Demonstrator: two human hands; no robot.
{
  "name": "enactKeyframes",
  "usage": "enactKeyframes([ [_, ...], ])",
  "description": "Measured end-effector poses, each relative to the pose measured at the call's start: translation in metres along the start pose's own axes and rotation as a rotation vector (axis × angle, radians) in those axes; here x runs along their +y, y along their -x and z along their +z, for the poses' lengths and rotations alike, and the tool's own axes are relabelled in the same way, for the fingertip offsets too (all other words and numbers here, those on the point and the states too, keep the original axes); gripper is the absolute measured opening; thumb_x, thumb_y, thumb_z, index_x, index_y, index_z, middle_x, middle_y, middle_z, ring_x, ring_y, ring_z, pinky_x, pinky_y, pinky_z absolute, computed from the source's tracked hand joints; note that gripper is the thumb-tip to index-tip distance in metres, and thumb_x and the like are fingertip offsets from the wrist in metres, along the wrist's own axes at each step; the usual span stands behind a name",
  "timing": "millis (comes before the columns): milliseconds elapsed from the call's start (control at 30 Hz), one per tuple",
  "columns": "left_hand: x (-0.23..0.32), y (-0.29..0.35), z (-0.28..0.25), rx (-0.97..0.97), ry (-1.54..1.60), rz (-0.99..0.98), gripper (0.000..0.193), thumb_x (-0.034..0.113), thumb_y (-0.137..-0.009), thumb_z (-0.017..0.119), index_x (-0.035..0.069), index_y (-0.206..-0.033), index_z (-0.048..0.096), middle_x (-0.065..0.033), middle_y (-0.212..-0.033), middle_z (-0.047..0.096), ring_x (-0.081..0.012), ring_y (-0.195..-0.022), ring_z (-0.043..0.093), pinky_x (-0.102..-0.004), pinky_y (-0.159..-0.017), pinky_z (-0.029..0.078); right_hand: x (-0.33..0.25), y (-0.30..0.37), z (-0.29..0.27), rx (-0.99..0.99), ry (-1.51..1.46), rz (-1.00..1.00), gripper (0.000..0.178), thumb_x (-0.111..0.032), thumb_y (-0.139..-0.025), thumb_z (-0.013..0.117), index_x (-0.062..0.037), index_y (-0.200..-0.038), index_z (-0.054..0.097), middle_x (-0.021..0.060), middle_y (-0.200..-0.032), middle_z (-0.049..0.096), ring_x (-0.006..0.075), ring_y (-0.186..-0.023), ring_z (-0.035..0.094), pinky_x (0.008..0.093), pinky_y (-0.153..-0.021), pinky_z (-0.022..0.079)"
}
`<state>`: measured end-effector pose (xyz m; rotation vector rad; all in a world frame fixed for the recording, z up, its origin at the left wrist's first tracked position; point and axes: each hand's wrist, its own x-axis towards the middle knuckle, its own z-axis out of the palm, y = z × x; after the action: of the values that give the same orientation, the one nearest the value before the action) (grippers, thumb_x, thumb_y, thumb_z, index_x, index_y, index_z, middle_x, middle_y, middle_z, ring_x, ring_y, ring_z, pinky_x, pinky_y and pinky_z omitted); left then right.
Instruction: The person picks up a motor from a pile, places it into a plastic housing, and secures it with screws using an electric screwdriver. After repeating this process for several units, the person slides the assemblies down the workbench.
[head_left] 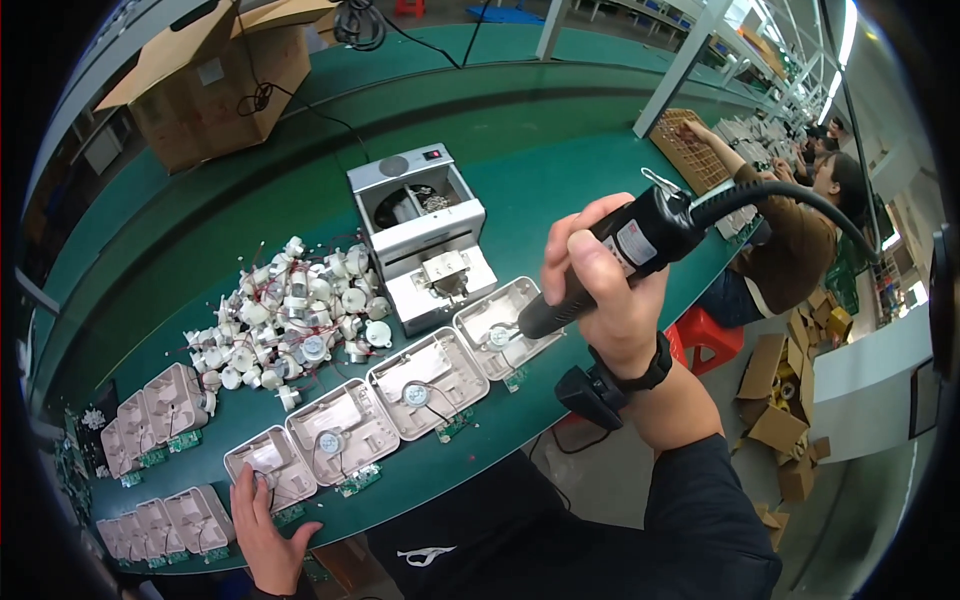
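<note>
My right hand [625, 320] is closed round a black electric screwdriver [640, 235] with a thick cable. Its nose points down over the rightmost beige plastic housing [520, 298]; the bit's tip is hard to make out. Inside that housing sits a round white part. My left hand [268, 545] lies with fingers and thumb spread, fingertips on the beige housing [285, 468] at the left end of this row. Between them stand two more housings, one in the middle [440, 352] and one beside it [365, 405], each with a round part, wires and a green circuit board at its front edge.
A grey screw feeder [420, 235] stands behind the row. Left of it is a heap of white motor-like parts [290, 320] with red wires. More housings [195, 520] line the left. A cardboard box [225, 110] stands beyond. At right, a co-worker [800, 240] sits near a red stool [712, 340].
</note>
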<state>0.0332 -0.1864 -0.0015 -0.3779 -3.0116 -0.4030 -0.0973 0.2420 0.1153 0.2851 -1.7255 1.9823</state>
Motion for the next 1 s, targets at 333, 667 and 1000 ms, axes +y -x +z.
enactKeyframes([
  [333,0.012,0.001,-0.001,-0.012,0.01,0.029,0.136,0.031,-0.027,0.094,0.001,-0.147,0.036,-0.0235,-0.156,0.034,-0.0464,-0.138,0.039,-0.0499,-0.115,0.035,0.031,0.004,-0.026,0.034,0.118,-0.028,0.016,0.0,-0.087,0.061,-0.0022,-0.1,0.052,0.0116,-0.076,0.062,0.0159,-0.058,0.06,0.031,-0.056,0.051],
  [667,0.011,0.002,-0.001,-0.024,0.014,0.038,0.137,0.029,-0.029,0.095,0.001,-0.148,0.033,-0.025,-0.157,0.032,-0.0464,-0.14,0.037,-0.0491,-0.116,0.035,0.051,0.002,-0.025,0.002,0.182,-0.014,0.011,0.0,-0.086,0.064,-0.0013,-0.092,0.055,0.0095,-0.073,0.063,0.0142,-0.058,0.061,0.029,-0.055,0.051],
  [1000,0.014,0.002,-0.004,-0.04,0.024,0.026,0.136,0.029,-0.03,0.095,0.0,-0.148,0.034,-0.0259,-0.157,0.032,-0.0463,-0.14,0.037,-0.0485,-0.116,0.035,0.058,0.004,-0.025,-0.02,0.204,-0.023,0.012,-0.001,-0.087,0.064,-0.0008,-0.094,0.054,0.0086,-0.071,0.062,0.0136,-0.057,0.061,0.0286,-0.053,0.05],
])
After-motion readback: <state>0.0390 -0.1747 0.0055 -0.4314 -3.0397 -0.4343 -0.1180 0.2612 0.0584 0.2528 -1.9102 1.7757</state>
